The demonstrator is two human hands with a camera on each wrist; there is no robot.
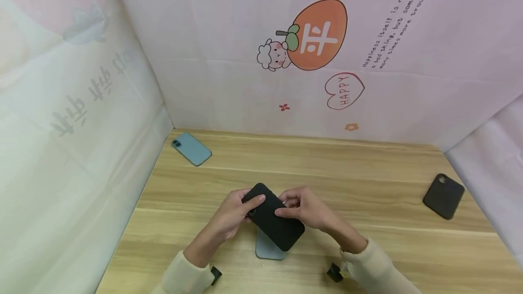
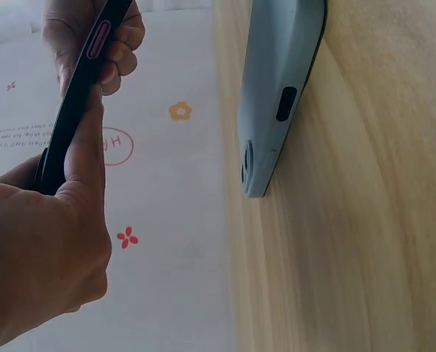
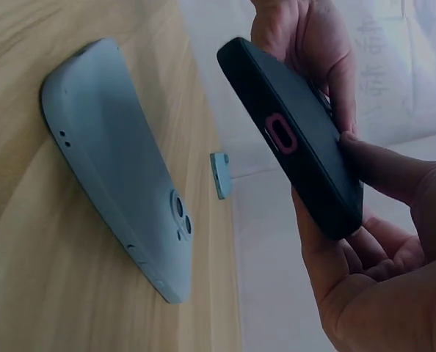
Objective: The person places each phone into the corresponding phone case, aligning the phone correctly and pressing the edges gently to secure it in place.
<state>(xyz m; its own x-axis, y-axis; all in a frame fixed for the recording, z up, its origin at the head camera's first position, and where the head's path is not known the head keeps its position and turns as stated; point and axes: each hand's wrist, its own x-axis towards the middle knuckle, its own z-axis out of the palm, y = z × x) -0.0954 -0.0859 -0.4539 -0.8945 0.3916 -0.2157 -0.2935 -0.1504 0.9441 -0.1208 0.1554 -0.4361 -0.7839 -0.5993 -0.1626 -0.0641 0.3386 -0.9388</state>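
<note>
Both hands hold a phone in a black case [image 1: 279,223] above the table, tilted. My left hand [image 1: 230,214] grips its camera end, thumb on the back. My right hand [image 1: 306,208] pinches the long edge, thumb on the back and fingers bent beneath. Pink shows through the case's end cutout in the right wrist view, and through a side slot in the left wrist view. Under it, a grey-blue phone or phone case [image 3: 119,169] lies flat with its camera side up; I cannot tell if a phone is inside. The head view shows only its lower end.
A light blue phone [image 1: 192,149] lies at the back left corner of the wooden table [image 1: 327,162]. A black squarish phone-like thing [image 1: 444,196] with a camera corner lies near the right edge. Printed white cloth [image 1: 229,58] hangs behind and along both sides.
</note>
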